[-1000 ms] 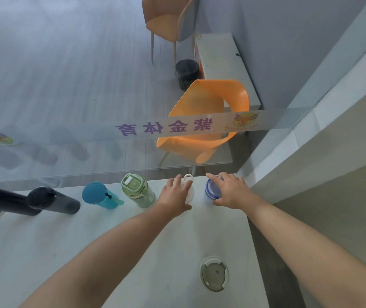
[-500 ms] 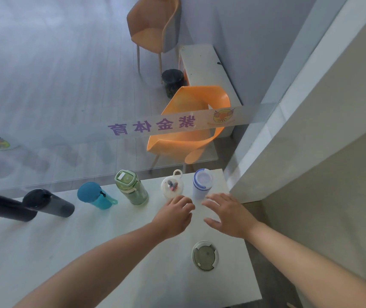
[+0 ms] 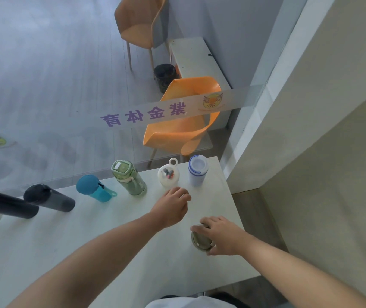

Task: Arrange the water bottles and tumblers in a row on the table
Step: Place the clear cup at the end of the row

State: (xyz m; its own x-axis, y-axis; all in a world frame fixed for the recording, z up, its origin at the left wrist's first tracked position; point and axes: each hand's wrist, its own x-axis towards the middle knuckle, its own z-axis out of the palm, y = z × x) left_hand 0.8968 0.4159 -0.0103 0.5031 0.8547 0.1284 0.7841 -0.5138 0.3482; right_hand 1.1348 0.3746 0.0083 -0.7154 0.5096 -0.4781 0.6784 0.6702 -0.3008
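Note:
Several bottles stand in a row along the far edge of the white table (image 3: 88, 252): two black tumblers (image 3: 51, 197), a teal bottle (image 3: 93, 188), a green bottle (image 3: 129, 180), a small white bottle with a loop lid (image 3: 168, 174) and a white tumbler with a blue ring (image 3: 197, 171). A grey-green tumbler (image 3: 199, 240) stands apart, nearer to me on the right. My right hand (image 3: 222, 235) is closed over its lid and side. My left hand (image 3: 171, 207) hovers loosely curled and holds nothing, just in front of the white bottle.
A glass wall with a frosted lettered strip (image 3: 144, 114) runs right behind the row. Beyond it stand an orange chair (image 3: 184, 127), a tan chair and a low white bench. A white wall corner (image 3: 266, 152) sits by the table's right edge.
Both hands have drawn back from the white bottle and the blue-ringed tumbler. My right hand has come down onto the grey-green tumbler; my left hand has stayed near the row.

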